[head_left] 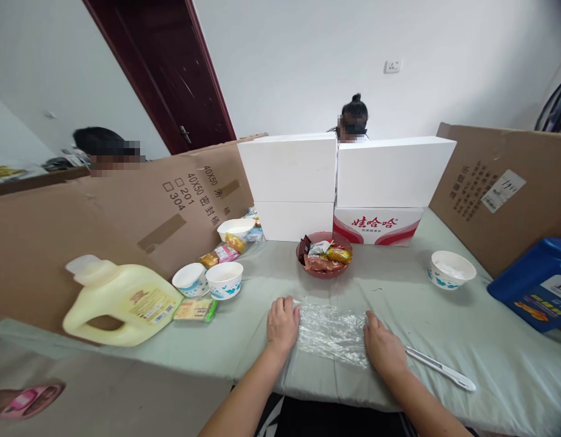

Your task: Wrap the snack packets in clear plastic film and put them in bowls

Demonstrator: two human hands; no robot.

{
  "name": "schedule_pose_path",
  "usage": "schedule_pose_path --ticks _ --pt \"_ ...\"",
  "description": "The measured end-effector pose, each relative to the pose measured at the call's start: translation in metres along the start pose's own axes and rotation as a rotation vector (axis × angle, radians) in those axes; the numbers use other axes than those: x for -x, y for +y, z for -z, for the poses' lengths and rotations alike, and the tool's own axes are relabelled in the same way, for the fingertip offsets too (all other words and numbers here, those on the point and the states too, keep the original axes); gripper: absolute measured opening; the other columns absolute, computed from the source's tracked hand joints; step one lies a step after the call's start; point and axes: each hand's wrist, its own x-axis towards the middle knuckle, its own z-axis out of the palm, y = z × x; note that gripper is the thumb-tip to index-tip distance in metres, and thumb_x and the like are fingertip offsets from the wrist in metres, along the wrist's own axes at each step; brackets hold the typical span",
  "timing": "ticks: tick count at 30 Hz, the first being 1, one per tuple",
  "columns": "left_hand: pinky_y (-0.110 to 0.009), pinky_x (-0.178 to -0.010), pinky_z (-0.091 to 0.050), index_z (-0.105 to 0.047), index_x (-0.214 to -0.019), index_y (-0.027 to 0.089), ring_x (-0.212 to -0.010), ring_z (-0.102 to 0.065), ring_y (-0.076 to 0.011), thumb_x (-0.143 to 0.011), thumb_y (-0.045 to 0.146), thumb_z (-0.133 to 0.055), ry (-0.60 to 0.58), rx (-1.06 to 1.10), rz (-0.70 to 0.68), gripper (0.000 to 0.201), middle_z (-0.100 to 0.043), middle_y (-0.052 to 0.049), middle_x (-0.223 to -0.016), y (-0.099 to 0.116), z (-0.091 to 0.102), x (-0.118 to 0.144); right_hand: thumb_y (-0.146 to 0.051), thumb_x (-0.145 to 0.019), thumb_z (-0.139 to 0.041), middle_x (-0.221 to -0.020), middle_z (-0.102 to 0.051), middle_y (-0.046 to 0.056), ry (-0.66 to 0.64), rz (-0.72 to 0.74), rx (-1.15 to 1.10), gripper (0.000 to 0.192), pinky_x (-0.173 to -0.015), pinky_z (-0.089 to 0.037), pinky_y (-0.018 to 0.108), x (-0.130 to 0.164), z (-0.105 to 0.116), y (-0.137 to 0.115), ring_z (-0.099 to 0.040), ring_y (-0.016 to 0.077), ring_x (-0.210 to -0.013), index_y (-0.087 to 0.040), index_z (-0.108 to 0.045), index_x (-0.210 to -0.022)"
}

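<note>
- Left hand (282,325) and right hand (384,347) lie flat, fingers spread, pressing opposite edges of one clear crinkled plastic film sheet (332,331) at the near desk (444,315) edge.
- Film judged light, limp, clingy; best taken by its edges.
- One white slim tool (439,368) beside the right hand.
- Beyond: one red snack bowl (324,255), four white paper bowls (224,280).

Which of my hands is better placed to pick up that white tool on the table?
Right, probably. The right hand rests on the plastic wrap with the white tool just beside it; the left hand lies across the wrap.
</note>
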Motion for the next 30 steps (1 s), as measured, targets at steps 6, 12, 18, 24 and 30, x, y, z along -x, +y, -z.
schedule_pose_path --ticks 6,12,18,24,30 --pt "-0.041 -0.097 -0.041 -0.062 -0.109 0.02 -0.112 -0.055 -0.025 -0.092 0.021 -0.049 -0.167 0.181 -0.744 0.022 -0.065 -0.008 -0.111 0.032 -0.001 0.018 -0.017 -0.096 -0.033 -0.107 -0.066 0.014 -0.002 -0.002 0.013 0.039 -0.061 -0.047 0.028 -0.001 0.0 0.005 -0.069 0.0215 -0.079 -0.014 -0.044 -0.133" --pt "-0.059 -0.115 -0.009 -0.022 -0.149 0.032 -0.145 -0.009 -0.0311 -0.092 0.042 -0.05 -0.473 0.132 -0.7 0.064 -0.021 -0.002 -0.158 0.036 -0.006 0.024 -0.016 -0.094 -0.037 -0.102 -0.065 0.015 0.106 0.011 0.082 0.031 -0.076 -0.046 0.035 -0.001 0.017 0.025 -0.064 0.0254 -0.089 -0.012 -0.057 -0.117" --pt "-0.057 -0.116 -0.008 -0.017 -0.15 0.032 -0.146 -0.006 -0.0293 -0.092 0.05 -0.046 -0.507 0.121 -0.647 0.067 -0.016 -0.001 -0.159 0.04 -0.006 0.025 -0.041 -0.094 -0.042 -0.143 -0.046 0.01 0.074 0.471 -0.071 0.048 -0.11 -0.024 0.048 0.006 0.016 -0.006 -0.036 0.0296 -0.134 -0.02 -0.047 -0.137" --pt "-0.056 -0.115 -0.014 -0.025 -0.149 0.029 -0.145 -0.014 -0.0303 -0.092 0.053 -0.044 -0.42 0.02 -0.476 0.065 -0.019 -0.006 -0.158 -0.013 -0.004 0.024 -0.058 -0.093 -0.032 -0.156 -0.021 0.007 -0.114 0.411 -0.114 0.067 -0.114 -0.01 0.054 0.005 0.0 -0.01 -0.011 0.0313 -0.144 -0.021 -0.027 -0.149" --pt "-0.056 -0.106 -0.034 -0.052 -0.131 0.014 -0.134 -0.037 -0.0351 -0.092 0.037 -0.047 -0.147 0.005 -0.348 0.045 -0.046 -0.018 -0.142 -0.06 0.018 0.032 -0.05 -0.093 -0.041 -0.153 -0.03 0.01 -0.068 0.42 -0.179 0.058 -0.113 -0.017 0.054 0.01 0.014 -0.006 -0.017 0.0318 -0.143 -0.021 -0.039 -0.144"
